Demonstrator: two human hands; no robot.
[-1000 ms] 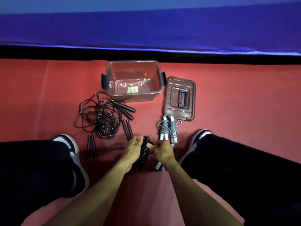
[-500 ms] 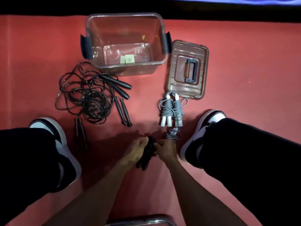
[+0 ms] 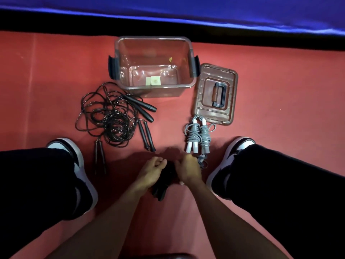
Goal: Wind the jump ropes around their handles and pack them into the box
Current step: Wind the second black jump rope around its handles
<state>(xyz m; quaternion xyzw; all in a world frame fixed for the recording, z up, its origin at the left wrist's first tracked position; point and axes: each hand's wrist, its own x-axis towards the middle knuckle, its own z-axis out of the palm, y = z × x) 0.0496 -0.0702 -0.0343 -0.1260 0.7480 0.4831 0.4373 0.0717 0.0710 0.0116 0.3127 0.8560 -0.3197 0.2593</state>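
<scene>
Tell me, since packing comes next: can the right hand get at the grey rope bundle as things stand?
Probably yes, once freed. The grey rope bundle lies bare on the floor just beyond the right hand, nothing between, but that hand grips the black rope.

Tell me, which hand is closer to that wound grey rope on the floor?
The right hand. It sits just below the grey rope bundle, almost at its white handle ends. The left hand is farther off, across the black rope bundle both hands hold.
</scene>
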